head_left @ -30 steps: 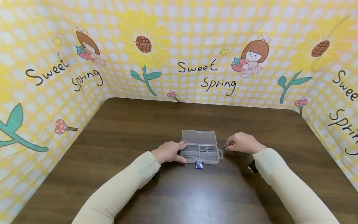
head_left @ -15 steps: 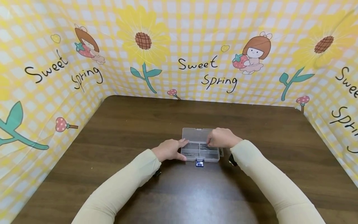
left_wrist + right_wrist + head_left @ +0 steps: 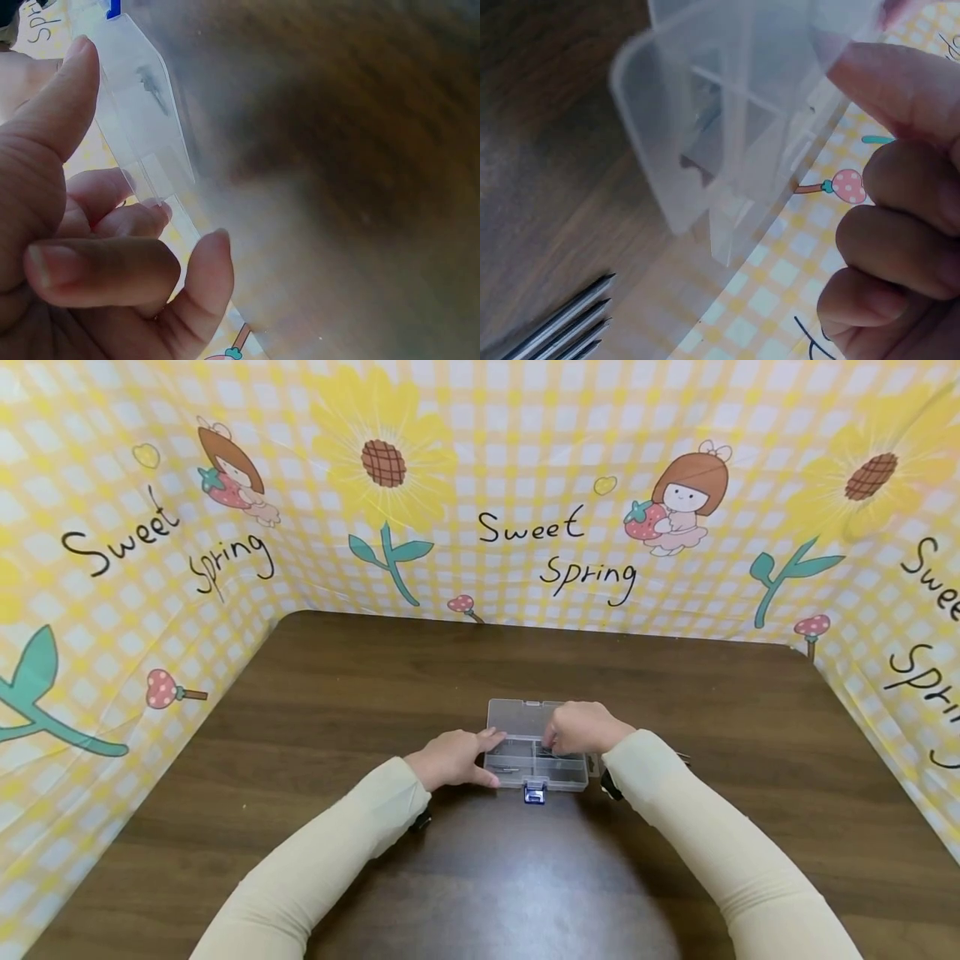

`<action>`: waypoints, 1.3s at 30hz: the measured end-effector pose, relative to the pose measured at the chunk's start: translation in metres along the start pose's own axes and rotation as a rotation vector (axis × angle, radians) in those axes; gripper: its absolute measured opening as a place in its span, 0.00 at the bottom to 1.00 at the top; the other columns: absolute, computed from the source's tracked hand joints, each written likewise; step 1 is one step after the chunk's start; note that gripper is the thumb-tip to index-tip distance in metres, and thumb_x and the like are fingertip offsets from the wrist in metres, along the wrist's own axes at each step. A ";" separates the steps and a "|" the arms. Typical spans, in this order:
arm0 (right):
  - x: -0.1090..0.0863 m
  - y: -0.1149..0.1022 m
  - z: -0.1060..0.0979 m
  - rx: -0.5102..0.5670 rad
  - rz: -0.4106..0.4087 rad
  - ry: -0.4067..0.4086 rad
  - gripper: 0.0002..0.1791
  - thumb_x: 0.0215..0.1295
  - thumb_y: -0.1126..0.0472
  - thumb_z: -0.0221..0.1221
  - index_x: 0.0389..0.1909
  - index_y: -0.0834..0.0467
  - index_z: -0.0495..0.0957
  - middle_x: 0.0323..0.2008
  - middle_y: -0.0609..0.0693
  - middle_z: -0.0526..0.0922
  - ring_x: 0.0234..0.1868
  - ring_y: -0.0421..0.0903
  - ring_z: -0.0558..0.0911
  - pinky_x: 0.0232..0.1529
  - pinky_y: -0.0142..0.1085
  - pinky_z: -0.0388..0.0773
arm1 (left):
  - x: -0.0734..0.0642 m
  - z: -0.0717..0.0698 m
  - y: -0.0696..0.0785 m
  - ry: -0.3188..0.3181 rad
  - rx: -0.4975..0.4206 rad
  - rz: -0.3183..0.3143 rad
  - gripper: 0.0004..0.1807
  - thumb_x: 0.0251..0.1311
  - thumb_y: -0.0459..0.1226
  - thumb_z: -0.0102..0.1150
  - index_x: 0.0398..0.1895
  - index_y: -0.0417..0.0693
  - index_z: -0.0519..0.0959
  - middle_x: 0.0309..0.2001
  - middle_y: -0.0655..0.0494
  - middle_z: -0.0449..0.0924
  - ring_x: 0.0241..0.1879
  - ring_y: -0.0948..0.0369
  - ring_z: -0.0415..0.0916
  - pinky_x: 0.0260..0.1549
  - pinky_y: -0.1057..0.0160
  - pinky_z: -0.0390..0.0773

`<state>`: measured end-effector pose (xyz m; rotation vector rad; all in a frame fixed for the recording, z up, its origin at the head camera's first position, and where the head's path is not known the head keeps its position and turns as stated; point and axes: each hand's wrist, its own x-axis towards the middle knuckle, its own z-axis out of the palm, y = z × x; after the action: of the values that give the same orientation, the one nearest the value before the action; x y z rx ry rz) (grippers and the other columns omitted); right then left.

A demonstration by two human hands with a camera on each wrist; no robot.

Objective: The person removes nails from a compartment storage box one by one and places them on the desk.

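A clear plastic compartment box lies with its lid folded back and its blue latch facing the front. Thin metal pieces show in its compartments. My left hand holds the box's left end, thumb at the front corner and a finger near the hinge. Over the back right compartment, my right hand reaches down with bent fingers. Its fingertips are hidden, so whether they pinch a metal piece does not show. Several slim metal rods with pointed tips lie beside the box in the right wrist view.
A dark wood-grain table carries everything. Around its back and sides hangs a yellow checked cloth printed with flowers and figures. A hanging tab sticks out from the box's right side.
My right hand has moved left from the table beside the box to above its back right compartment, its fingers dipping lower. My left hand has stayed on the box, which has not shifted.
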<state>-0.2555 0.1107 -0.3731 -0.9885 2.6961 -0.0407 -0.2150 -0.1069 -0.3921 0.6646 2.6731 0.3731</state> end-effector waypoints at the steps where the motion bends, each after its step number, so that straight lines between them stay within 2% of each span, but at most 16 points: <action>1: 0.000 -0.001 0.000 -0.006 0.001 -0.008 0.14 0.56 0.68 0.60 0.38 0.50 0.88 0.41 0.45 0.86 0.47 0.46 0.81 0.40 0.44 0.78 | 0.000 0.000 0.000 0.001 0.001 0.000 0.43 0.53 0.49 0.68 0.72 0.51 0.63 0.71 0.50 0.59 0.64 0.48 0.65 0.59 0.52 0.66; 8: 0.002 -0.004 0.006 -0.091 -0.017 -0.016 0.14 0.57 0.69 0.60 0.34 0.48 0.89 0.39 0.44 0.86 0.42 0.45 0.81 0.37 0.42 0.79 | -0.001 0.000 -0.001 -0.008 -0.001 -0.002 0.42 0.54 0.49 0.67 0.72 0.52 0.62 0.71 0.50 0.58 0.65 0.48 0.65 0.59 0.52 0.66; 14: 0.005 -0.009 0.007 -0.106 -0.035 0.010 0.09 0.56 0.66 0.63 0.29 0.49 0.88 0.35 0.43 0.86 0.37 0.43 0.82 0.36 0.42 0.79 | -0.002 0.000 0.000 -0.001 0.003 0.005 0.42 0.54 0.49 0.67 0.72 0.51 0.63 0.70 0.49 0.59 0.64 0.48 0.66 0.58 0.52 0.67; 19: 0.006 -0.010 0.007 -0.107 -0.057 0.019 0.08 0.57 0.66 0.63 0.24 0.50 0.86 0.32 0.43 0.85 0.31 0.40 0.80 0.32 0.41 0.78 | -0.002 0.000 0.001 -0.001 -0.003 0.009 0.42 0.53 0.49 0.68 0.72 0.51 0.63 0.71 0.49 0.59 0.64 0.48 0.66 0.58 0.53 0.67; 22: 0.007 -0.010 0.006 -0.099 -0.066 0.016 0.12 0.58 0.65 0.62 0.17 0.50 0.81 0.25 0.42 0.80 0.26 0.39 0.74 0.28 0.37 0.74 | -0.002 -0.001 0.002 -0.004 -0.002 0.004 0.43 0.54 0.49 0.67 0.72 0.51 0.62 0.71 0.50 0.58 0.64 0.48 0.65 0.59 0.53 0.66; 25: 0.009 -0.009 0.005 -0.083 -0.071 0.009 0.19 0.59 0.66 0.60 0.11 0.50 0.71 0.18 0.41 0.70 0.21 0.39 0.65 0.23 0.34 0.64 | -0.002 -0.001 0.002 -0.009 -0.002 0.001 0.43 0.54 0.49 0.67 0.72 0.52 0.62 0.71 0.50 0.58 0.64 0.48 0.65 0.59 0.53 0.66; 28: 0.011 -0.009 0.004 -0.061 -0.069 -0.009 0.21 0.58 0.67 0.57 0.09 0.50 0.66 0.15 0.41 0.64 0.20 0.39 0.62 0.22 0.34 0.59 | -0.002 -0.002 0.001 -0.007 -0.003 0.006 0.43 0.54 0.49 0.67 0.72 0.51 0.62 0.71 0.49 0.58 0.64 0.48 0.65 0.60 0.53 0.65; 30: 0.011 -0.009 0.001 -0.056 -0.061 -0.021 0.19 0.58 0.67 0.57 0.10 0.50 0.69 0.16 0.41 0.66 0.21 0.40 0.64 0.23 0.34 0.60 | -0.001 -0.002 0.001 -0.008 -0.001 0.008 0.43 0.54 0.49 0.67 0.72 0.51 0.61 0.71 0.49 0.58 0.64 0.48 0.65 0.60 0.53 0.65; 32: 0.011 -0.009 -0.002 -0.055 -0.057 -0.028 0.15 0.58 0.65 0.58 0.14 0.50 0.76 0.19 0.41 0.73 0.23 0.40 0.68 0.24 0.35 0.65 | 0.001 -0.001 0.000 -0.006 0.004 0.013 0.42 0.54 0.49 0.67 0.72 0.51 0.62 0.71 0.49 0.58 0.64 0.48 0.65 0.60 0.53 0.65; 35: 0.010 -0.008 -0.008 -0.039 -0.054 -0.026 0.09 0.58 0.63 0.60 0.22 0.50 0.84 0.27 0.41 0.81 0.27 0.39 0.74 0.28 0.38 0.73 | 0.001 -0.001 0.000 -0.016 0.005 0.009 0.43 0.54 0.50 0.67 0.72 0.51 0.61 0.71 0.49 0.57 0.64 0.49 0.65 0.60 0.54 0.65; 39: 0.008 -0.005 -0.016 -0.003 -0.055 -0.022 0.07 0.59 0.61 0.60 0.26 0.51 0.86 0.31 0.43 0.84 0.29 0.39 0.78 0.31 0.40 0.77 | 0.001 -0.001 -0.001 -0.020 -0.006 0.003 0.43 0.54 0.50 0.67 0.73 0.52 0.61 0.71 0.50 0.57 0.65 0.48 0.64 0.60 0.53 0.65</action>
<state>-0.2624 0.1004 -0.3591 -1.0583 2.6497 -0.0366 -0.2163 -0.1073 -0.3916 0.6671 2.6512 0.3730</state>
